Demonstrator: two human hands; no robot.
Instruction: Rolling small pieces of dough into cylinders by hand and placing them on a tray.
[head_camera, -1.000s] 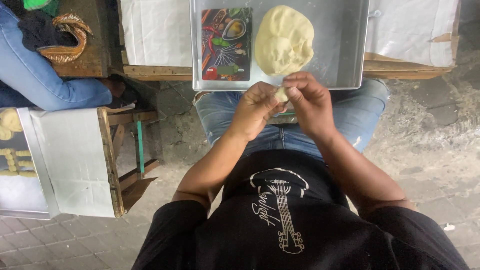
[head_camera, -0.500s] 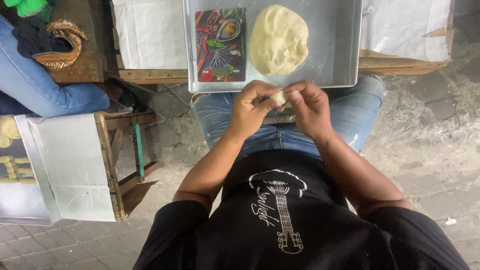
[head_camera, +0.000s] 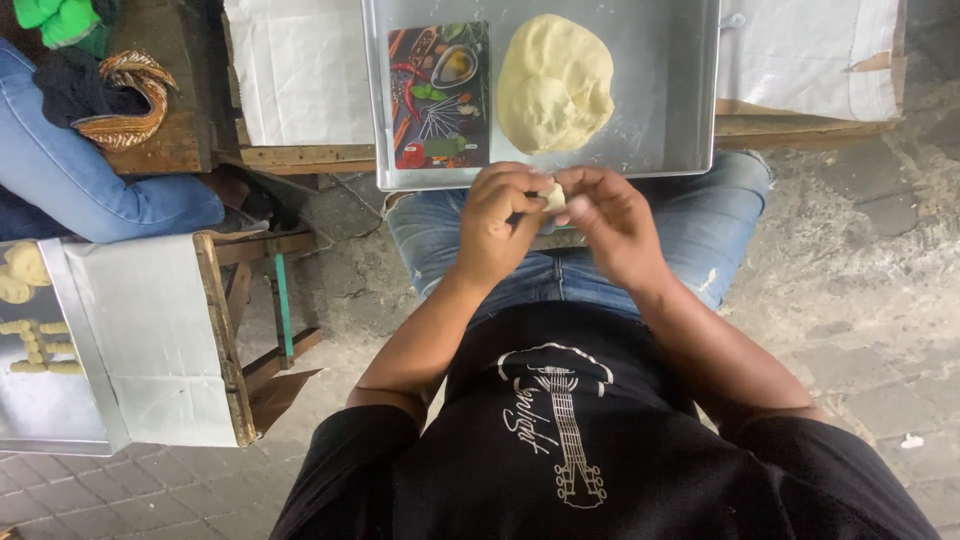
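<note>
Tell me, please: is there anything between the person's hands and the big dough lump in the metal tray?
Nothing visible blocks the way. The left hand and right hand pinch a small dough piece just over the near rim of the metal tray. The big dough lump lies beyond on bare tray floor; the picture card lies beside it.

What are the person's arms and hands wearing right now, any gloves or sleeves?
No gloves: the left hand and right hand are bare, with no rings or watch in view. Forearms are uncovered. Short black sleeves of a T-shirt end near the elbows.
</note>
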